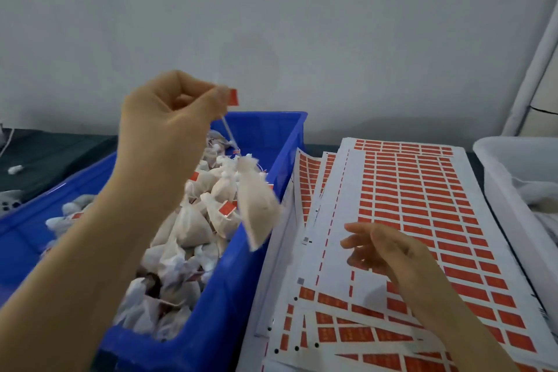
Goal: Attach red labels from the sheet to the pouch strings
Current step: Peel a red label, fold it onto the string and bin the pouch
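My left hand (169, 112) is raised above the blue bin (290, 136) and pinches a white string with a small red label (233, 97) at its top. A white pouch (256, 205) hangs blurred from that string over the bin's right wall. The bin holds several white pouches (193, 220), some with red labels on them. My right hand (389, 251) hovers over the sheet of red labels (422, 196) with loosely spread fingers and holds nothing.
Several more label sheets (332, 329) lie stacked under the top one, right of the bin. A white tub (507, 160) with pale contents stands at the far right. A grey wall runs behind the dark table (54, 154).
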`<state>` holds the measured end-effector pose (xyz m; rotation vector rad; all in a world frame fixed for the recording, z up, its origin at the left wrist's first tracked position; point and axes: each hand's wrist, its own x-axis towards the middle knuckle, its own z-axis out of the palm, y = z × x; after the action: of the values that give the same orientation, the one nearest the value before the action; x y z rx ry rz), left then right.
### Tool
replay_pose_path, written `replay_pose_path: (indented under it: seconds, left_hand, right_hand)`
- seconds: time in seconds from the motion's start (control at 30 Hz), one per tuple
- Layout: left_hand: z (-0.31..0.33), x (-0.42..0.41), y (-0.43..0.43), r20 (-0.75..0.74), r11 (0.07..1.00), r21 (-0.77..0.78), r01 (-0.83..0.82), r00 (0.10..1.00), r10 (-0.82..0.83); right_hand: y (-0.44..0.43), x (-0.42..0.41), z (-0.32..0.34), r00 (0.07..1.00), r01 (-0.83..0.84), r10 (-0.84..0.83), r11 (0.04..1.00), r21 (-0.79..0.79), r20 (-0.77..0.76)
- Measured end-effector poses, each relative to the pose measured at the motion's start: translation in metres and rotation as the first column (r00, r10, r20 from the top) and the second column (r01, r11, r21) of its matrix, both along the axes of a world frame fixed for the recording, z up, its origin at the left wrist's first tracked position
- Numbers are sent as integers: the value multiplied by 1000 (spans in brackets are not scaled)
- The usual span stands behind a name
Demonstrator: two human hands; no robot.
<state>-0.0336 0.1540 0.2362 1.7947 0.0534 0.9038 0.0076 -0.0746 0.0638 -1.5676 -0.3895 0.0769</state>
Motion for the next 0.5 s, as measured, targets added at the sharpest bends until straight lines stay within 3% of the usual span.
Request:
replay_pose_path:
  seconds: [0.2, 0.33, 0.5]
  left_hand:
    - [-32, -7, 46, -344, 999, 33, -19, 938, 29]
    - [-51, -16, 58, -393, 996, -1, -88, 916, 81]
    - [-54, -14, 67, -431, 986, -143, -84, 902, 15]
  right_hand:
    - [-4, 1, -5, 1000, 20, -20, 1000, -5, 5]
    - [-4, 1, -7, 1000, 18, -18, 1000, -9, 9]
    - [-6, 1, -7, 1000, 24, -24, 1000, -14, 15]
